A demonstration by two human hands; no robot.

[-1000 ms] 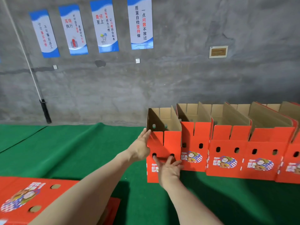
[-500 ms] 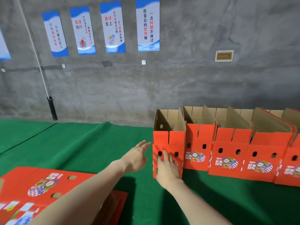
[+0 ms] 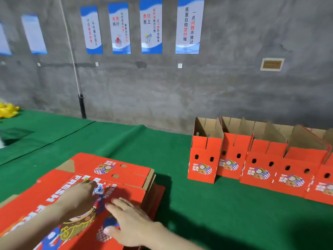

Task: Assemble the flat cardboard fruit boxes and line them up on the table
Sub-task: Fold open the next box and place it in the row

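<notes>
Both hands on the flats (image 3: 115, 170).
They lie stacked near-left on the table (image 3: 198, 222); right hand (image 3: 131, 224) presses down, fingers spread, left hand (image 3: 79, 193) rests open, probably to slide the top one free; boxes (image 3: 203, 159) stand in a row, far right.

Five built boxes (image 3: 204, 160) (image 3: 231, 156) (image 3: 261, 164) (image 3: 297, 171) (image 3: 324, 179) stand in one row, the fifth cut by the frame's edge; one stack of flats (image 3: 126, 175), its count unclear. Six posters (image 3: 189, 24), two blurred; three white plates (image 3: 179, 65); one plaque (image 3: 272, 64); one pole (image 3: 82, 105); one yellow heap (image 3: 8, 110); two hands, left hand (image 3: 81, 195) and right hand (image 3: 131, 224).
</notes>
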